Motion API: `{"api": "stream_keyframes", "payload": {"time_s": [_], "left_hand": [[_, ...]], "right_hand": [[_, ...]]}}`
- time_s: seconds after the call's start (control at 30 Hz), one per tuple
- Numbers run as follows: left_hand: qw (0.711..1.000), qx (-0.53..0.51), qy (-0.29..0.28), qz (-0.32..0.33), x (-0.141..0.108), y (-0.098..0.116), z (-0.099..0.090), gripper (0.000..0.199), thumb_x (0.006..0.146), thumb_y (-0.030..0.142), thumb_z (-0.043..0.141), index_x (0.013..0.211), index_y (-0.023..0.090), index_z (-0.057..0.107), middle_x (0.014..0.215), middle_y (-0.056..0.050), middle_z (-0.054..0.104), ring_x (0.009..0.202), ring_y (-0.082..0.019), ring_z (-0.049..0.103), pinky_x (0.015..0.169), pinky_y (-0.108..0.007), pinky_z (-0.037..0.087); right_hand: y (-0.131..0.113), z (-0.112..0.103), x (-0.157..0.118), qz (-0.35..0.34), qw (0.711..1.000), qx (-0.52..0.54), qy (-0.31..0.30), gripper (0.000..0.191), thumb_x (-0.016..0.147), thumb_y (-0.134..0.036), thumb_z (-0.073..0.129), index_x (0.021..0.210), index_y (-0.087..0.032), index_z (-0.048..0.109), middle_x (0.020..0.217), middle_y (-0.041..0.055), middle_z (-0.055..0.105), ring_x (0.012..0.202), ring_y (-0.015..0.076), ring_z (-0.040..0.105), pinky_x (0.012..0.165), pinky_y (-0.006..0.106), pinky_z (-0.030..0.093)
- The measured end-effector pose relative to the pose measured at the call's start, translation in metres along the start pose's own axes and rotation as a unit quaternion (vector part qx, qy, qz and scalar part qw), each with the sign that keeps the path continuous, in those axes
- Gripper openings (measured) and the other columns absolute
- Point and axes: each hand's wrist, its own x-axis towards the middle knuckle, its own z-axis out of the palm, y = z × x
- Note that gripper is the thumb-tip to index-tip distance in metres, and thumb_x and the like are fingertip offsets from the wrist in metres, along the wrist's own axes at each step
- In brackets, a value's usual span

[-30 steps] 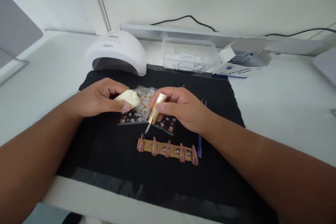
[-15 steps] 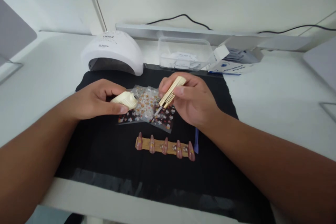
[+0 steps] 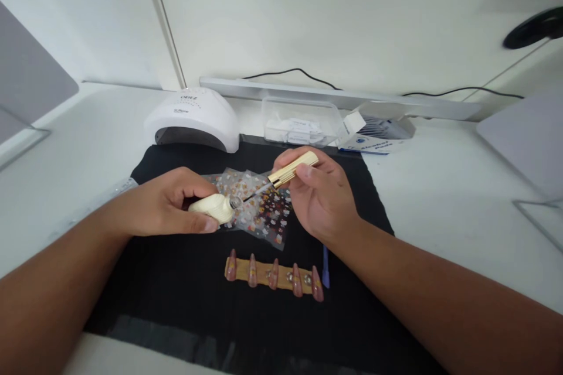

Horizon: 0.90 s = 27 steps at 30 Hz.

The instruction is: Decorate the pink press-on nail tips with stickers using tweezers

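My left hand (image 3: 176, 205) grips a cream ribbed bottle (image 3: 213, 207), tilted so its open neck faces right. In my right hand (image 3: 323, 193) is a gold brush cap (image 3: 294, 169), its thin brush (image 3: 257, 191) pointing down-left with the tip close to the bottle's mouth. Under and between both hands lie patterned sticker sheets (image 3: 264, 214). Nearer to me, a tan strip (image 3: 259, 272) carries several pink pointed nail tips (image 3: 273, 274). A purple stick (image 3: 325, 269) lies at the strip's right end, below my right wrist.
A white nail lamp (image 3: 193, 117) stands at the back left of the black mat (image 3: 176, 287). Behind the mat are a clear plastic box (image 3: 301, 123) with white packets and an opened alcohol pad carton (image 3: 373, 137). A black cable (image 3: 299, 70) runs along the wall.
The brush has turned from pointing down at the sheets to pointing left at the bottle's mouth. The whole view has shifted, so the table things sit lower in the picture.
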Motion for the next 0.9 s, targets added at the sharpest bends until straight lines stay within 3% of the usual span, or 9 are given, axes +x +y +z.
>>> {"api": "stream_keyframes", "payload": {"time_s": [0.27,0.43,0.5,0.67,0.77,0.9], "left_hand": [[1.000,-0.007,-0.011,-0.003,0.000,0.000,0.002,0.032,0.084,0.036,0.064,0.064,0.015,0.051,0.059,0.004,0.041,0.054,-0.009,0.036,0.048,-0.021,0.027],[1.000,-0.002,-0.024,-0.009,0.001,0.003,0.002,0.031,0.084,0.035,0.065,0.064,0.016,0.049,0.057,0.005,0.038,0.051,-0.008,0.034,0.047,-0.021,0.025],[1.000,-0.003,-0.027,-0.014,0.000,0.003,0.002,0.030,0.085,0.034,0.065,0.065,0.016,0.051,0.058,0.005,0.039,0.052,-0.008,0.035,0.047,-0.021,0.026],[0.999,-0.013,-0.011,-0.027,-0.002,0.002,0.000,0.028,0.083,0.034,0.067,0.065,0.016,0.055,0.058,0.004,0.044,0.053,-0.008,0.038,0.047,-0.020,0.029],[0.999,-0.025,0.000,-0.043,-0.003,0.000,-0.003,0.024,0.080,0.033,0.069,0.068,0.016,0.059,0.060,0.003,0.049,0.054,-0.009,0.043,0.047,-0.018,0.032],[0.997,-0.059,0.006,-0.046,-0.003,-0.003,-0.009,0.015,0.079,0.030,0.071,0.075,0.016,0.068,0.065,0.001,0.062,0.059,-0.010,0.054,0.052,-0.017,0.040]], "right_hand": [[0.001,-0.001,-0.005,-0.012,0.995,-0.081,-0.055,0.014,0.081,-0.034,0.069,0.084,-0.020,0.069,0.075,-0.0006,0.063,0.065,0.0121,0.058,0.061,0.024,0.047],[-0.011,0.004,-0.008,-0.033,0.954,-0.239,-0.176,0.012,0.084,-0.029,0.067,0.091,-0.019,0.070,0.085,0.0021,0.060,0.074,0.0141,0.059,0.065,0.026,0.045],[-0.012,0.005,-0.008,-0.019,0.947,-0.257,-0.193,0.013,0.085,-0.029,0.067,0.091,-0.019,0.070,0.085,0.0026,0.061,0.075,0.0147,0.059,0.065,0.026,0.046],[-0.007,0.005,-0.007,0.013,0.979,-0.176,-0.105,0.020,0.084,-0.041,0.068,0.088,-0.022,0.067,0.080,0.0020,0.062,0.067,0.0152,0.058,0.063,0.029,0.049],[-0.005,0.004,-0.004,-0.011,0.987,-0.154,-0.049,0.018,0.083,-0.041,0.068,0.083,-0.023,0.066,0.074,0.0008,0.062,0.063,0.0144,0.056,0.062,0.029,0.049],[-0.008,0.003,0.001,-0.042,0.992,-0.114,-0.021,0.016,0.081,-0.039,0.068,0.077,-0.024,0.066,0.068,0.0000,0.060,0.060,0.0144,0.053,0.059,0.029,0.046]]}}
